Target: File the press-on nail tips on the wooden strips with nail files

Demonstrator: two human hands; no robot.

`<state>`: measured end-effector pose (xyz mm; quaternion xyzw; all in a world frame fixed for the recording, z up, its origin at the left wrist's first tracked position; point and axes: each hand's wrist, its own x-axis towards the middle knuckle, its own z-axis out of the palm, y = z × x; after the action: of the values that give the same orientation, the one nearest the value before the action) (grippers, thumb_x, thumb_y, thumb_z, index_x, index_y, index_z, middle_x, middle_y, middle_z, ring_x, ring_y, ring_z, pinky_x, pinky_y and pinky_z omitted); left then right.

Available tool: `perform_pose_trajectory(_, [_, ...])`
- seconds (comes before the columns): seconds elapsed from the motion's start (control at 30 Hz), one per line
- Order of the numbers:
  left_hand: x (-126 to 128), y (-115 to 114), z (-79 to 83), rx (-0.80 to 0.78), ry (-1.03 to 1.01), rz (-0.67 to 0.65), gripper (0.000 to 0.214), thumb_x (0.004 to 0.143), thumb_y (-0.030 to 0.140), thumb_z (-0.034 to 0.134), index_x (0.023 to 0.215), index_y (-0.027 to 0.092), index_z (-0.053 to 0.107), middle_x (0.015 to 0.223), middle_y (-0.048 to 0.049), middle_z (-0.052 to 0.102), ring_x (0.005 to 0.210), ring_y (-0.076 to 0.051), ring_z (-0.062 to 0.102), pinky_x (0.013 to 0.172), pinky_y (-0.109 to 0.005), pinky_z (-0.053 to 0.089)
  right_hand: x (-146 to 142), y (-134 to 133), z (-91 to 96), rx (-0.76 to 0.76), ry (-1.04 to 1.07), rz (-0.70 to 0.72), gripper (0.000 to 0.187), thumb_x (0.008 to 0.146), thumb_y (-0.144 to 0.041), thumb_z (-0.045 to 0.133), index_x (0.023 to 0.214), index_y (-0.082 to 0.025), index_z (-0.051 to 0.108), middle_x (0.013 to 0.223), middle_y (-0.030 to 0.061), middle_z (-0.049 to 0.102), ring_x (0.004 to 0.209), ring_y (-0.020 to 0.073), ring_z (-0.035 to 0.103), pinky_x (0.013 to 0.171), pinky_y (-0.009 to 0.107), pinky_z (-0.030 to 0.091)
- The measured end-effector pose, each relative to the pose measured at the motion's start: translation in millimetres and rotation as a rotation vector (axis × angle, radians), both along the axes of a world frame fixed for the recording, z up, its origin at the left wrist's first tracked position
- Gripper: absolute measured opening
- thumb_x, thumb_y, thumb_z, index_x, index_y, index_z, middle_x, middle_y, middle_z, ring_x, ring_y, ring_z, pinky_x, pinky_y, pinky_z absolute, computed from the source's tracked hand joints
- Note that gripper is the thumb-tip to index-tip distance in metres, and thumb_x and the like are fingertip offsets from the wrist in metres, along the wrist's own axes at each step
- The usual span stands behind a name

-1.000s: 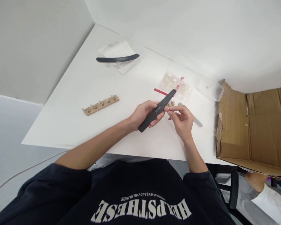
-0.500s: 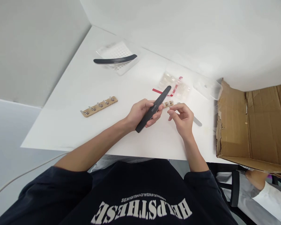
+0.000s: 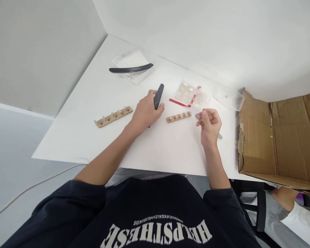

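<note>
My left hand [image 3: 145, 113], palm down over the table, is closed around a black nail file [image 3: 158, 96], whose upper end sticks out past the fingers. My right hand [image 3: 209, 125] is raised with thumb and fingertips pinched together; anything between them is too small to make out. Behind that hand lies a grey file [image 3: 220, 136], mostly covered. Between my hands is a short wooden strip [image 3: 179, 117] carrying several metal clips, some with clear nail tips. A longer wooden strip [image 3: 113, 117] with similar clips and tips lies to the left of my left hand.
A curved black nail file [image 3: 131, 69] rests on a clear packet [image 3: 135, 58] at the back left. A clear bag of nail tips [image 3: 187, 93] with a red strip lies farther back. An open cardboard box [image 3: 255, 137] stands right. Another person's arm [image 3: 284, 198] shows at lower right.
My left hand has turned palm down and moved left with the black nail file, uncovering the short wooden strip. My right hand has shifted slightly right, still pinched.
</note>
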<state>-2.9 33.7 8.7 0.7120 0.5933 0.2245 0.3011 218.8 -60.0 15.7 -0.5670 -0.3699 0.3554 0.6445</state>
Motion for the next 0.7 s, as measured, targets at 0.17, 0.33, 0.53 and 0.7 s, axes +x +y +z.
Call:
perform_pose_trajectory(0.17, [-0.2,3.8,-8.6,-0.018,0.187,-0.042,0.057,0.096,0.033,0.055,0.152,0.021,0.047,0.111,-0.0136,0.074,0.096,-0.036,0.069,0.083,-0.045,0.053,11.9,5.2,0.0,0.003,0.100,-0.088,0.031,0.084,-0.050,0.083,0.096,-0.026,0.069,0.090,-0.0017,0.068,0.070,0.0080,0.059,0.053,0.018,0.049])
perform_pose_trajectory(0.33, [2.4,4.2,-13.0,0.029,0.284,-0.071,0.052,0.096,0.031,0.053,0.147,0.024,0.056,0.119,-0.0139,0.073,0.103,-0.038,0.071,0.085,-0.047,0.054,12.3,7.5,-3.3,-0.052,0.159,-0.025,0.034,0.083,-0.054,0.083,0.102,-0.027,0.074,0.092,-0.0009,0.067,0.072,0.0084,0.059,0.053,0.019,0.048])
perform_pose_trajectory(0.53, [5.1,1.9,-14.1,0.070,0.333,-0.073,0.048,0.099,0.037,0.049,0.144,0.022,0.060,0.130,-0.0164,0.067,0.107,-0.038,0.069,0.083,-0.049,0.055,10.4,8.4,-5.6,-0.065,0.223,0.030,0.035,0.078,-0.051,0.086,0.100,-0.026,0.076,0.097,0.0009,0.068,0.075,0.0092,0.059,0.053,0.020,0.048])
perform_pose_trajectory(0.7, [6.2,2.9,-18.2,0.109,0.325,-0.046,0.043,0.102,0.039,0.047,0.137,0.021,0.064,0.130,-0.0185,0.065,0.118,-0.041,0.063,0.087,-0.052,0.054,11.6,8.7,-4.3,-0.061,0.231,0.011,0.036,0.077,-0.051,0.087,0.097,-0.028,0.069,0.101,0.0003,0.068,0.077,0.0101,0.061,0.053,0.020,0.048])
